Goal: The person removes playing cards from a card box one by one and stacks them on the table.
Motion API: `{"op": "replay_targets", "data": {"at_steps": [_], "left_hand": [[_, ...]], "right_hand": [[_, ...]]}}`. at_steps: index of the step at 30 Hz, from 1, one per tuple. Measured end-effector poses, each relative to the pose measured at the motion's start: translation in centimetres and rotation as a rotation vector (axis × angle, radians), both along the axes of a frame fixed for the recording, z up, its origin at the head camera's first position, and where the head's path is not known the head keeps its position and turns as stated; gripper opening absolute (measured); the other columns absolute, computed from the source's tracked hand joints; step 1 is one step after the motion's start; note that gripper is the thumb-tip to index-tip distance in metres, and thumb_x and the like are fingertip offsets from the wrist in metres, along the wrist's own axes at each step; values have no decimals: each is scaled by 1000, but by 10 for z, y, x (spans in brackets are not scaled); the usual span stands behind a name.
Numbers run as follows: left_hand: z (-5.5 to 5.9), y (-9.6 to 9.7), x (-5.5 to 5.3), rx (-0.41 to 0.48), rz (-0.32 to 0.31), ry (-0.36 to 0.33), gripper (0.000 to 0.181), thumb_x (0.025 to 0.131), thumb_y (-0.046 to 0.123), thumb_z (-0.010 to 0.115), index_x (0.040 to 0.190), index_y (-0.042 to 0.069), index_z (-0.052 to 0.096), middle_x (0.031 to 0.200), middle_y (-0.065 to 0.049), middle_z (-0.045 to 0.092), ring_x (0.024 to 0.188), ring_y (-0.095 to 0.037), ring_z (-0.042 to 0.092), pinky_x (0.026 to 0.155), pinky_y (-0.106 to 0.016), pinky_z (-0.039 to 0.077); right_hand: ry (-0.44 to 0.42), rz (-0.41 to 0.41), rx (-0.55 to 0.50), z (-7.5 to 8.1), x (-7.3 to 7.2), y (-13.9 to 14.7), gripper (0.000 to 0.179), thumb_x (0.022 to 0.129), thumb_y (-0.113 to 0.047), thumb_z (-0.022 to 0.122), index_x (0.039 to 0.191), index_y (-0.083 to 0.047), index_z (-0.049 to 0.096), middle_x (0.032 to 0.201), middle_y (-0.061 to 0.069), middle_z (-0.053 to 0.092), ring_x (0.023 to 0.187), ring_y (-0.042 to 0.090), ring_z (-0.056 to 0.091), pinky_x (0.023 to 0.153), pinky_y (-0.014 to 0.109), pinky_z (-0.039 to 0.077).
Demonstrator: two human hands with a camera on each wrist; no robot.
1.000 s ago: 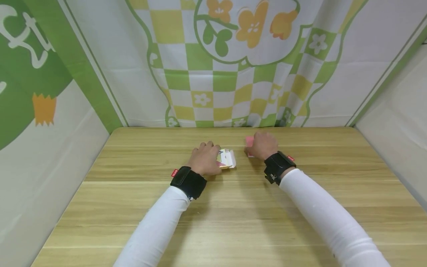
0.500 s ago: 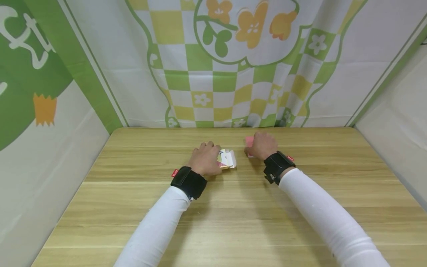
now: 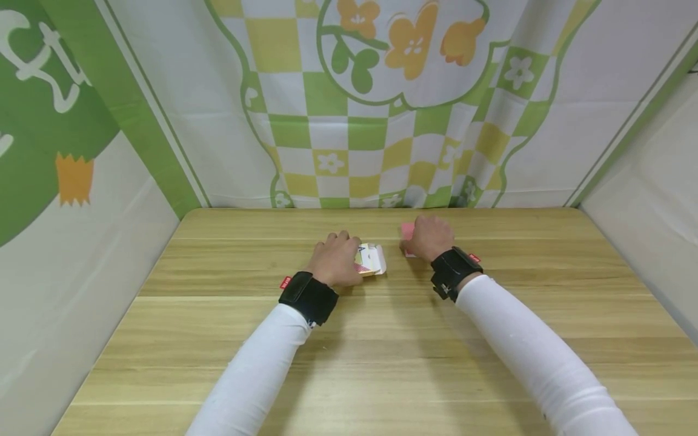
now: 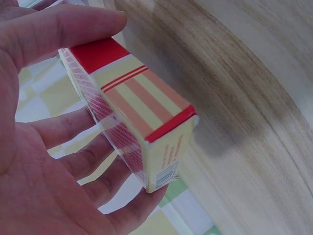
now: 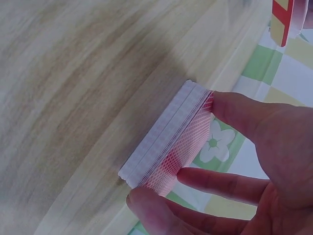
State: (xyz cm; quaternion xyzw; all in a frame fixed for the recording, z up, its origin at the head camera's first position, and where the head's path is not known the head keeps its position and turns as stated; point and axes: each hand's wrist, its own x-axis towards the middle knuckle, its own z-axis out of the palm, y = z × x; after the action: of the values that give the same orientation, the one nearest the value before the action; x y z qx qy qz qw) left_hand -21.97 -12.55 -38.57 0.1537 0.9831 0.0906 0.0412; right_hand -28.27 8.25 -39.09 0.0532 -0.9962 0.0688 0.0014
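My left hand [image 3: 334, 260] grips a playing-card box [image 4: 144, 105] between thumb and fingers. The box is cream with red bands, stripes and a barcode at one end. In the head view its flap end [image 3: 373, 259] points right, toward the other hand, with the white flap folded out. To the right, my right hand [image 3: 431, 237] holds a deck of playing cards [image 5: 168, 139] by its two ends, thumb on one and fingertips on the other. The deck has a red patterned back and white edges, and its long side is at the tabletop. In the head view the hand covers much of it.
Both hands work near the back of a wooden table [image 3: 349, 363]. Behind its far edge hangs a green, yellow and white checked curtain [image 3: 368, 133]. Fabric walls stand at the left [image 3: 82, 290] and right [image 3: 649, 181].
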Motion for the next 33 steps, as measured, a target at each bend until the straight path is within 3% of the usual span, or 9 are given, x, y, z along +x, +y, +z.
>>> {"op": "replay_targets", "data": {"at_steps": [16, 24, 33], "left_hand": [[-1, -1, 1, 1, 1, 3, 55, 63, 24, 64, 117, 13, 55, 108, -5, 49, 98, -25, 44, 83, -47, 38], [-2, -1, 0, 14, 5, -6, 59, 62, 24, 65, 119, 13, 55, 109, -5, 50, 99, -25, 44, 84, -47, 37], [-4, -2, -1, 8, 3, 2, 58, 62, 25, 64, 118, 14, 55, 107, -4, 49, 98, -24, 44, 82, -46, 38]], "right_hand": [[71, 19, 74, -6, 0, 0, 45, 71, -52, 66, 62, -12, 47, 62, 6, 45, 56, 20, 44, 42, 34, 36], [45, 9, 44, -6, 0, 2, 48, 72, -54, 65, 61, -13, 44, 59, 3, 43, 55, 19, 43, 42, 33, 36], [22, -18, 33, -4, 3, 3, 53, 70, -61, 64, 62, -11, 49, 63, 9, 51, 58, 21, 49, 42, 35, 39]]}}
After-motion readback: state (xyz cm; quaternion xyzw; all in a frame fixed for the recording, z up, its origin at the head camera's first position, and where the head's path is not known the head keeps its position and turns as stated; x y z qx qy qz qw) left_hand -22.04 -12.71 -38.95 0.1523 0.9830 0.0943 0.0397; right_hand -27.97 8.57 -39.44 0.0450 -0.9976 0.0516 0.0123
